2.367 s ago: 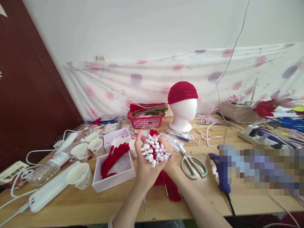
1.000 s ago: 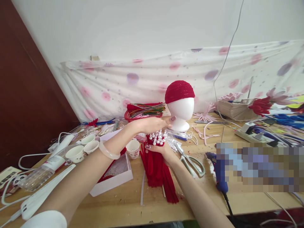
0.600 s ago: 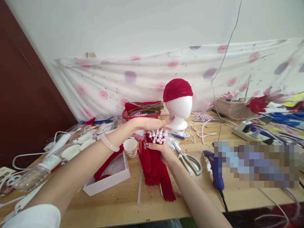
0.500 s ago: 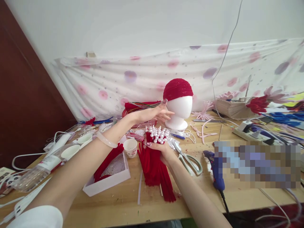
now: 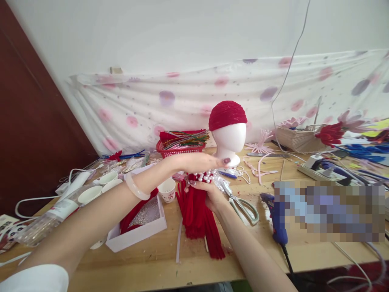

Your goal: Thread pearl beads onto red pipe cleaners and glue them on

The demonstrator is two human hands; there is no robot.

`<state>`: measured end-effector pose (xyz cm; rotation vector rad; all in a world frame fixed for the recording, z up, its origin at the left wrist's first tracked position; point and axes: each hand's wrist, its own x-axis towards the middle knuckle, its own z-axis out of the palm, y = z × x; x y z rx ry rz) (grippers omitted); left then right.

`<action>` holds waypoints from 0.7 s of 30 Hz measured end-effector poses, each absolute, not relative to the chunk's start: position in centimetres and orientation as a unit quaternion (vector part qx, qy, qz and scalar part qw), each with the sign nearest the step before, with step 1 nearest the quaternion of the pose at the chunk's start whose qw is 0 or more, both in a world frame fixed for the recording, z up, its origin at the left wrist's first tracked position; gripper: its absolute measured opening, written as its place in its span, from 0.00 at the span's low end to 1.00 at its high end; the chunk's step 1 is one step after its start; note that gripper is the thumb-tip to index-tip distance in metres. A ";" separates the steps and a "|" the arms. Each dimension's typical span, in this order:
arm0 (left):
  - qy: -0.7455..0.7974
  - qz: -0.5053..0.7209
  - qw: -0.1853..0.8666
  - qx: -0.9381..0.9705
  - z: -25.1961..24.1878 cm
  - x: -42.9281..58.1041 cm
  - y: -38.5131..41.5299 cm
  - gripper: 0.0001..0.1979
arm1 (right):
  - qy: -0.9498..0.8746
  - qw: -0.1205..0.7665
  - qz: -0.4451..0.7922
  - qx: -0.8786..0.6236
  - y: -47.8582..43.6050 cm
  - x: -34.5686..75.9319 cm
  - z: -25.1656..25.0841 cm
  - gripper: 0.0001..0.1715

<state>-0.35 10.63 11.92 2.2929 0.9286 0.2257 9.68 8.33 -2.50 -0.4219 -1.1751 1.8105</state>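
Observation:
My right hand (image 5: 208, 192) grips the top of a bundle of red pipe cleaners (image 5: 196, 213) tipped with white pearl beads (image 5: 206, 176), standing the bundle upright on the wooden table (image 5: 152, 259). My left hand (image 5: 202, 162), fingers stretched flat and together, lies palm down on top of the pearl cluster. A pale bangle (image 5: 133, 187) circles the left wrist. Just behind the hands stands a white foam mannequin head (image 5: 231, 142) wearing a red woven cap (image 5: 227, 114).
Scissors (image 5: 243, 205) lie right of the bundle, then a blue glue gun (image 5: 278, 221). A white box (image 5: 136, 231) with red pipe cleaners, paper cups (image 5: 167, 188) and cables sit left. A red basket (image 5: 179, 149) stands at the back; a power strip (image 5: 322, 170) at right.
My left hand let go of the pearl cluster, lifted toward the mannequin head, then came down flat on the pearls. My right hand stood the bundle on the table and stays there.

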 end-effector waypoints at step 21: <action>0.357 0.169 0.277 0.876 10.8 -3.1 9.8 0.15 | -0.395 0.458 0.785 -0.135 8.0 9.5 -1.7 0.16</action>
